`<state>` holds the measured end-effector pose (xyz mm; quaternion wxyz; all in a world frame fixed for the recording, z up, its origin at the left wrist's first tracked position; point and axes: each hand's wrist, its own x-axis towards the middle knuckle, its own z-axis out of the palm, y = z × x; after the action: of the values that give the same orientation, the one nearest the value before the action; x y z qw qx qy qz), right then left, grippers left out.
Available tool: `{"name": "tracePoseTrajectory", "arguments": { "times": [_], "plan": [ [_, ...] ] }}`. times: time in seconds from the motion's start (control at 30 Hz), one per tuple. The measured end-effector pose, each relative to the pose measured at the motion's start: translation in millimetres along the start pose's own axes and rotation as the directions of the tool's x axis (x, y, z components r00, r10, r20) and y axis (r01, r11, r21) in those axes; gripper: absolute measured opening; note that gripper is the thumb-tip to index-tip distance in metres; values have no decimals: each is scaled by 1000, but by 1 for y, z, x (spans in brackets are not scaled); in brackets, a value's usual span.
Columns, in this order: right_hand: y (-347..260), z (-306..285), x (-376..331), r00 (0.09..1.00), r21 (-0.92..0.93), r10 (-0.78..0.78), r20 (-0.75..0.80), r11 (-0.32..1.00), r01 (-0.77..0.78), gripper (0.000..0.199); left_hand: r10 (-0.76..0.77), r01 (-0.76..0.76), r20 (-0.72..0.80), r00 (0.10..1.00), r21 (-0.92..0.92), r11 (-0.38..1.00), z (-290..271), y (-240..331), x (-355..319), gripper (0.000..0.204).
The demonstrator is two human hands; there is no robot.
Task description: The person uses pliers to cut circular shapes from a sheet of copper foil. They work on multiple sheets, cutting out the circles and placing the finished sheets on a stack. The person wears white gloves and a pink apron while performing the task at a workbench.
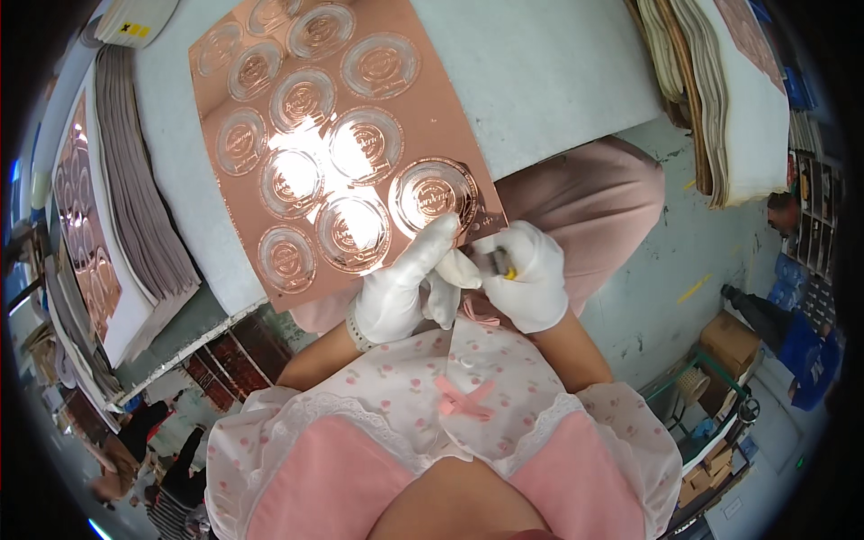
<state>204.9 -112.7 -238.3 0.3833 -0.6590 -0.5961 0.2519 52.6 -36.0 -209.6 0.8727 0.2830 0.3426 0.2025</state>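
Note:
A shiny copper-coloured sheet [351,139] with rows of round embossed medallion shapes slants across the pale table and overhangs its near edge. My left hand [396,292], in a white glove, is closed on the sheet's near edge, the thumb lying over the lowest right medallion. Beside it, at the sheet's near right corner, my gloved right hand [535,279] is closed around a small tool [499,261] with a grey and a yellow part. Its kind is mostly hidden by the fingers. The two hands are close together above my lap.
The pale table [549,67] ends just above my knee. A thick stack of grey sheets [144,189] stands to the left, and another stack [688,99] at the upper right. A person in blue [805,355] and a cardboard box [727,344] are far right; other people are lower left.

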Motion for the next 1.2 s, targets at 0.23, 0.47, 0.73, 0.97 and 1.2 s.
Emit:
{"name": "tracePoseTrajectory", "arguments": {
  "times": [0.23,0.47,0.73,0.97,1.2],
  "plan": [
    [13,9,-3,874,269,379,-304,914,-303,21,-48,47,-14,999,-73,996,-3,0,-4,46],
    [9,3,5,723,470,658,-210,716,-516,10,-84,80,-32,996,-112,991,-2,0,-8,45],
    [13,6,10,597,639,779,-191,561,-527,24,-155,155,3,988,-78,985,-5,-2,-10,47],
    [-4,7,-12,954,74,271,-129,962,-263,17,-80,77,-29,996,-103,992,-1,-8,-6,46],
    [14,-2,12,646,623,738,-198,603,-499,20,-24,20,-21,999,-150,988,-3,-11,-13,45]
  ]
}}
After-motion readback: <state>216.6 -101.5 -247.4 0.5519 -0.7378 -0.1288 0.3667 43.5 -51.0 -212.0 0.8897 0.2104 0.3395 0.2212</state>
